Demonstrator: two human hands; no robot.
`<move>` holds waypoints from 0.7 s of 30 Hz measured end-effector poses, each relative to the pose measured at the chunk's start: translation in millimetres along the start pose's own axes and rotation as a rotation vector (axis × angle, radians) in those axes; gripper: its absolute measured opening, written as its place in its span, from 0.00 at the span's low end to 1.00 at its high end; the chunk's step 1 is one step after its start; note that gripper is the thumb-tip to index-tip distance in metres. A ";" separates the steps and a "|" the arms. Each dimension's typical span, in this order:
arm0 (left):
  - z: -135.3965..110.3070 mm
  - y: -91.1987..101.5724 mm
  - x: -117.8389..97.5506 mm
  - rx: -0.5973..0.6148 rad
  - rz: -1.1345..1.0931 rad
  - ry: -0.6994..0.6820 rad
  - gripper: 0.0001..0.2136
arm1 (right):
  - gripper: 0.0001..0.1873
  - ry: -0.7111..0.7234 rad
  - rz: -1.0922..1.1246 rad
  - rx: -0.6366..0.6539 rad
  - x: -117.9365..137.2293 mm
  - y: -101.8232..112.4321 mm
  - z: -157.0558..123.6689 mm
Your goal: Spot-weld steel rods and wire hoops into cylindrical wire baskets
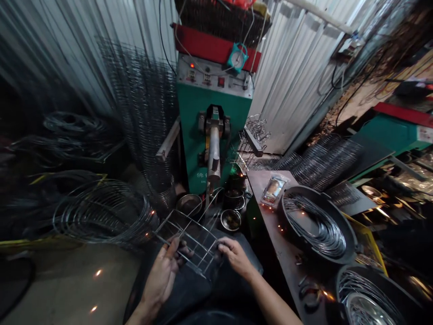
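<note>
Left hand (163,273) and right hand (237,257) hold metal wirework (196,243) between them.

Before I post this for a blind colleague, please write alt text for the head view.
A person's left hand and right hand hold a wire grid in front of a green welding machine, with orange sparks scattered around. Wire rings are piled at left; at right, a round black pan of bent wires sits on a table.
</note>
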State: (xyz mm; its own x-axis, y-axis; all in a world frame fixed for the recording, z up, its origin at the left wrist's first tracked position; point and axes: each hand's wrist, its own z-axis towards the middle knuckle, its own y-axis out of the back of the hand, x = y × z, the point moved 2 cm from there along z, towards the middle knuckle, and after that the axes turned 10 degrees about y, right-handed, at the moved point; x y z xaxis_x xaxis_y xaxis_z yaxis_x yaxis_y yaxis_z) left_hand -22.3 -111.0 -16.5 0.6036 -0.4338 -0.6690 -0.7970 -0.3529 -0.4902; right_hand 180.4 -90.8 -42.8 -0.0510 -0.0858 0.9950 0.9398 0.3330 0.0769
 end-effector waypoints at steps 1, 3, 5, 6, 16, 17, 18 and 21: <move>-6.8 8.5 3.9 0.019 0.057 -0.015 0.21 | 0.18 -0.005 0.035 -0.024 3.6 -2.0 -6.2; -19.0 30.6 13.7 0.028 0.287 -0.151 0.28 | 0.19 -0.038 0.128 -0.093 14.7 -6.6 -16.0; -27.5 52.8 22.4 0.009 0.705 -0.491 0.36 | 0.19 -0.092 0.219 -0.151 30.0 -12.1 -19.8; -30.0 60.8 26.3 0.047 0.929 -0.697 0.37 | 0.20 -0.119 0.265 -0.172 38.5 -14.9 -19.4; -36.5 45.4 3.5 0.503 1.735 -1.687 0.31 | 0.20 -0.141 0.551 -0.233 74.9 -11.7 -16.7; -38.0 43.6 4.3 0.537 1.731 -1.716 0.30 | 0.22 -0.134 0.543 -0.214 73.8 -6.6 -20.0; -38.7 42.9 6.4 0.560 1.707 -1.728 0.28 | 0.23 -0.120 0.517 -0.199 72.7 1.7 -24.3; -35.7 46.4 14.0 0.502 1.508 -1.513 0.22 | 0.25 -0.060 0.265 -0.302 69.1 54.9 -50.9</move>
State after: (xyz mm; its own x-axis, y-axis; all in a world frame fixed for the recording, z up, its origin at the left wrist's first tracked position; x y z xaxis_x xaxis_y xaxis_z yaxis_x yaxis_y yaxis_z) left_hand -49.9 -163.0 -28.8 -0.5671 0.7789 -0.2678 -0.6090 -0.1776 0.7730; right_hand 245.6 -126.2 27.0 0.1956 0.0239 0.9804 0.9795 0.0445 -0.1965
